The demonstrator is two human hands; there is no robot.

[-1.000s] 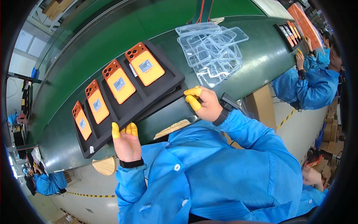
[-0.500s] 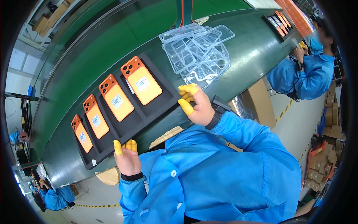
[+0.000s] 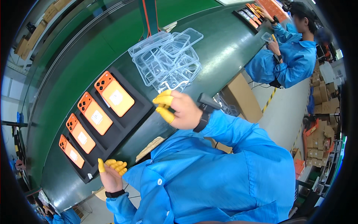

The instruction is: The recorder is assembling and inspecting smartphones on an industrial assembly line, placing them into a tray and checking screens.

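Several orange phones (image 3: 118,98) lie back-up in a row in a black foam tray (image 3: 138,102) at the left of the green worktable. Each back has three camera lenses and a white label. Yellow finger cots cover fingertips on both hands. My left hand (image 3: 112,177) is by the tray's near edge, palm up, thumb apart from the loosely bent fingers; it holds nothing. Off the tray's right corner, my right hand (image 3: 181,108) has its thumb and fingers apart with nothing between them. A small white scrap (image 3: 89,176) sits at the tray's near left corner.
Clear plastic trays (image 3: 167,56) are heaped beyond my right hand. A cardboard box (image 3: 242,97) stands below the table's edge. At right, a co-worker in blue (image 3: 294,56) reaches to another phone tray (image 3: 248,18). A worn wooden piece (image 3: 150,148) juts from the near edge.
The view has shifted, so the table's things appear further left. My left fingers have come off the tray's edge and turned rightward. The co-worker's arm now stretches to the far tray.
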